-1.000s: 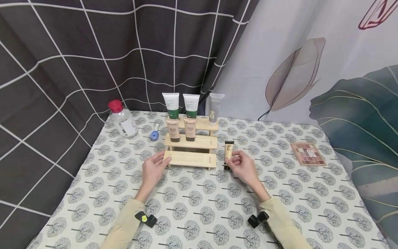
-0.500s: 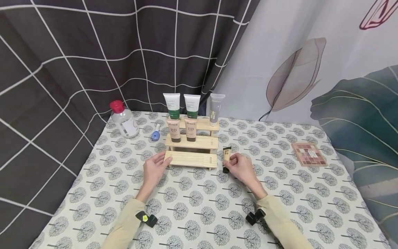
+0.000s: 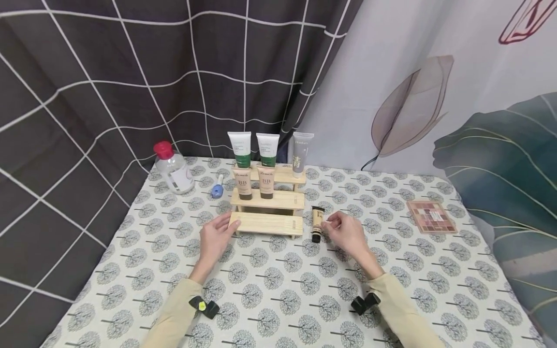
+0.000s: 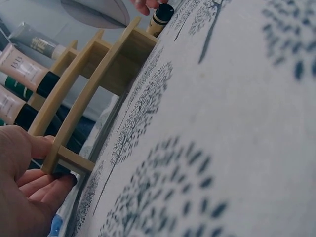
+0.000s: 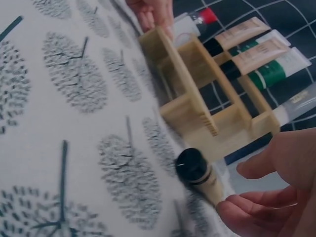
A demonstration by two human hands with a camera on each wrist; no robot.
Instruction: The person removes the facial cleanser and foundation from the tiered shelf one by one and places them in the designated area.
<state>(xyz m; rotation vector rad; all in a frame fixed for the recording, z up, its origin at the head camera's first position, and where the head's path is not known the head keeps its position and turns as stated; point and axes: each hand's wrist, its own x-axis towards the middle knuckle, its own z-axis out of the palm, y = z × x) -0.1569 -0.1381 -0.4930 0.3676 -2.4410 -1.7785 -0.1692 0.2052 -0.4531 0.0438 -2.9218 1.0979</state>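
Note:
My left hand grips the left end of the lowest step of a three-step wooden display stand. In the left wrist view the thumb lies on the board and the fingers go under it. To the right of the stand, a small gold tube with a black cap lies on the cloth, cap towards me. My right hand is just right of it, thumb and fingers parted. In the right wrist view its fingertips are at the tube's far end; contact is hard to tell.
Two pink BB cream tubes stand on the middle step. White-green tubes and a grey tube occupy the top step. A red-capped bottle and a small blue-and-white item are left; an eyeshadow palette lies right.
The gold tube, held more upright in my right hand earlier, has been lowered flat onto the cloth and let go. My right hand has drawn slightly right. The left hand stays put.

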